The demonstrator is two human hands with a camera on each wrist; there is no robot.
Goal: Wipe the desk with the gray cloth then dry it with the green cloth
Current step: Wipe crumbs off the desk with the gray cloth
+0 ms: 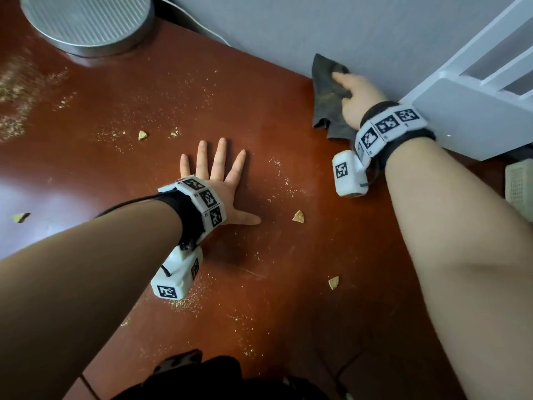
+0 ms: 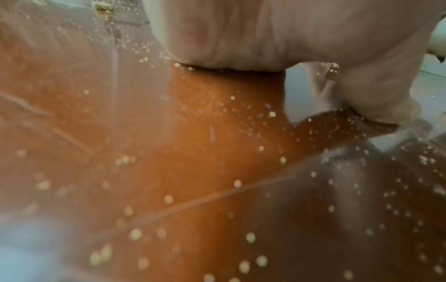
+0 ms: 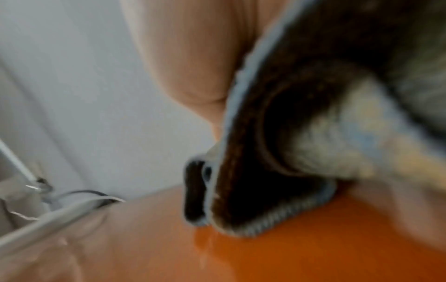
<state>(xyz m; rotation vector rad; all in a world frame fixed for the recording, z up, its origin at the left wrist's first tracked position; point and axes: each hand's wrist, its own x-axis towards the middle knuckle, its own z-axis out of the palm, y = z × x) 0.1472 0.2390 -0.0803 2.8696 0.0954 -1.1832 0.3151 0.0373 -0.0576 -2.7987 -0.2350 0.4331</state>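
Observation:
The dark gray cloth (image 1: 324,93) lies bunched at the back edge of the reddish-brown desk (image 1: 259,116), up against the wall. My right hand (image 1: 350,92) grips it, index finger stretched over the fabric. In the right wrist view the cloth (image 3: 289,133) hangs crumpled under the palm, its stitched edge touching the desk (image 3: 313,248). My left hand (image 1: 216,174) rests flat on the desk middle with its fingers spread and holds nothing. Crumbs and larger chips (image 1: 298,217) are scattered over the surface. No green cloth is visible.
A round metal base (image 1: 86,21) stands at the back left with a white cable (image 1: 202,27) behind it. A white slatted frame (image 1: 467,111) overhangs the desk's right side. A pale textured item (image 1: 519,186) lies at the far right edge. Fine crumbs (image 2: 169,199) surround my left palm.

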